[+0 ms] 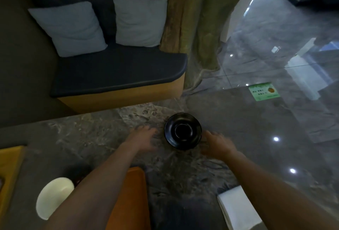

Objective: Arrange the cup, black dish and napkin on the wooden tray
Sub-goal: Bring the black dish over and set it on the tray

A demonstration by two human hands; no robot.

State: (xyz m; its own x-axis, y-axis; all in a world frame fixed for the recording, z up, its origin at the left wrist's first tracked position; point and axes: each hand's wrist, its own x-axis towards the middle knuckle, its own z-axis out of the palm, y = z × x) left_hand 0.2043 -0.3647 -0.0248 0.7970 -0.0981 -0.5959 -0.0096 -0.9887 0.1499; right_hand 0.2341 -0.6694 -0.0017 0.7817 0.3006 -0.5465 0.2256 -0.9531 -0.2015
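The black dish (183, 131) stands on the grey stone table (102, 134), a little past its middle. My left hand (145, 138) hovers just left of the dish, fingers spread, holding nothing. To the dish's right is my right hand (214, 144), also with fingers apart and empty. Neither hand clearly touches the dish; both are blurred. The wooden tray (131, 198) lies near me, partly under my left forearm. A white folded napkin (236, 209) lies at the lower right, partly under my right forearm. A white cup-like object (53, 196) sits at the lower left.
A dark cushioned bench (117, 71) with two pale pillows stands beyond the table. A wooden piece (10, 171) sits at the left edge. Glossy floor with a green sticker (264, 91) spreads to the right, past a draped curtain (200, 27).
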